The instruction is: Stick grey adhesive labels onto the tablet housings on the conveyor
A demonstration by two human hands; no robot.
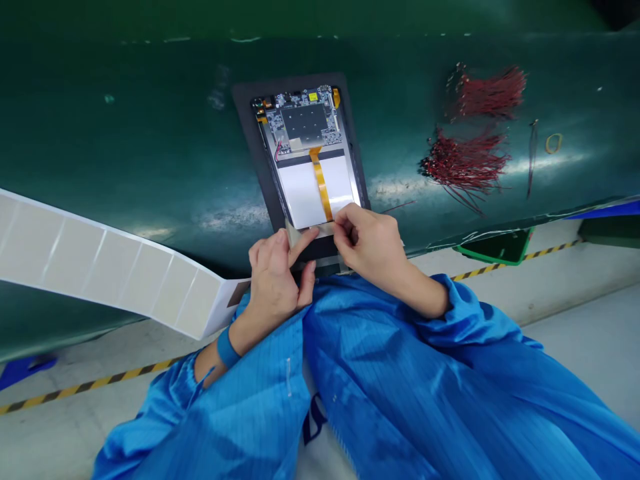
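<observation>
An opened tablet (295,190) lies on a dark mat, its circuit board (303,123) at the top and a white battery (300,197) below. An orange flex cable (323,187) runs down over the battery. Along the tablet's lower edge is a beige sticker (326,229). My left hand (277,273) rests its outstretched index fingertip on this sticker, thumb apart and the other fingers curled. Thumb and index finger of my right hand (373,250) are pinched together at the sticker's right end; the fingers partly hide it.
A strip of beige stickers on white backing (127,263) extends left past the table edge. Two bundles of red and black wires (493,93) lie at the right, near a yellow rubber band (553,143). A green bin (500,247) stands below the edge of the green table (165,133).
</observation>
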